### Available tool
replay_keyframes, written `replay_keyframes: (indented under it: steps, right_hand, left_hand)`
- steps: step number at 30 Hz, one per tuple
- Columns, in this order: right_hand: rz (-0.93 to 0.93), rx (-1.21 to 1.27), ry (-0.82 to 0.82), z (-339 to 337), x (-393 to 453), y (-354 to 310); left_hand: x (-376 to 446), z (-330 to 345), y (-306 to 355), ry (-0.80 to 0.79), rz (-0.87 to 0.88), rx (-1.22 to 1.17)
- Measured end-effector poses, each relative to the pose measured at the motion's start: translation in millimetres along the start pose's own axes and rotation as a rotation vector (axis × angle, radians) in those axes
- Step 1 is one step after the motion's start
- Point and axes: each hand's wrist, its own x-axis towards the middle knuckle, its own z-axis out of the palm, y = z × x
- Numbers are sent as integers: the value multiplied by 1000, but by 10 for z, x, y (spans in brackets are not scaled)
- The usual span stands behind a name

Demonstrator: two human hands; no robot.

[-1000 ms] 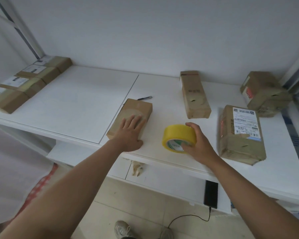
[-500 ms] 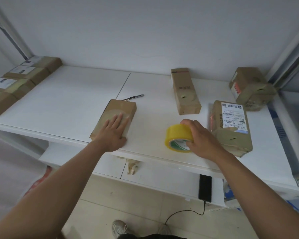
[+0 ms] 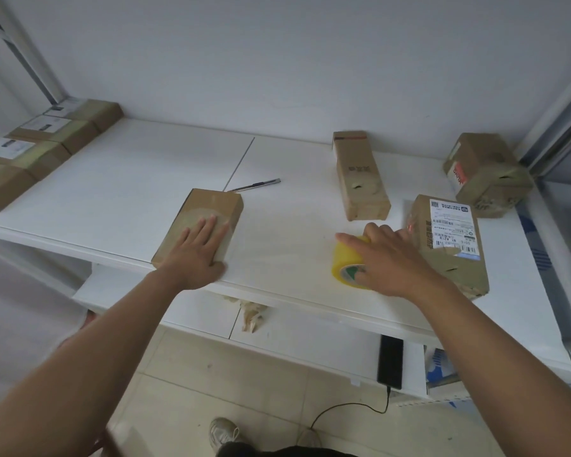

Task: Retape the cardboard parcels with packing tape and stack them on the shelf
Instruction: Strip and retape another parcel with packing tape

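Tape roll (image 3: 343, 266) yellow, core label green and white; parcels (image 3: 201, 225) brown; shelf (image 3: 145, 179) white; phone (image 3: 390, 361) black.

The white shipping label (image 3: 453, 228) on the parcel (image 3: 449, 245) just right of the yellow tape roll (image 3: 345, 262) bears barcodes and small print; only "A218" seems readable. Labels on the other parcels are too blurred.

wall (image 3: 277, 61): plain white | floor (image 3: 244, 390): pale tiles | shelf (image 3: 129, 179): white boards, metal uprights
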Motion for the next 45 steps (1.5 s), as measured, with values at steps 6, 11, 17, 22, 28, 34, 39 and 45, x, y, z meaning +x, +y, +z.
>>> replay_keyframes:
  steps: [6,11,17,22,28,34,39,45]
  right_hand:
    - [54,147,-89,-477,340,-327]
    - [-39,189,53,-660,1242,-934]
    - [-53,246,-59,-365,2313,-1438]
    - [-28,78,-64,-99,2740,-1307]
    - [22,85,129,124,2778,-926]
    - [-33,385,388,-178,2604,-779]
    - [3,972,426,-365,2404,-962]
    - [4,1889,32,-494,2073,-1105]
  left_hand:
    - [47,-109,-24,-33,-15,-169]
    - [100,-104,-36,198,-72,-291]
    - [121,-26,-28,192,-32,-163]
    - [138,-24,-22,132,-48,-176]
    - [154,-17,-11,119,-58,-157]
    - [158,-21,5,128,-69,-151]
    - [134,-54,11,117,-69,-152]
    - [156,-48,-16,94,-86,-118]
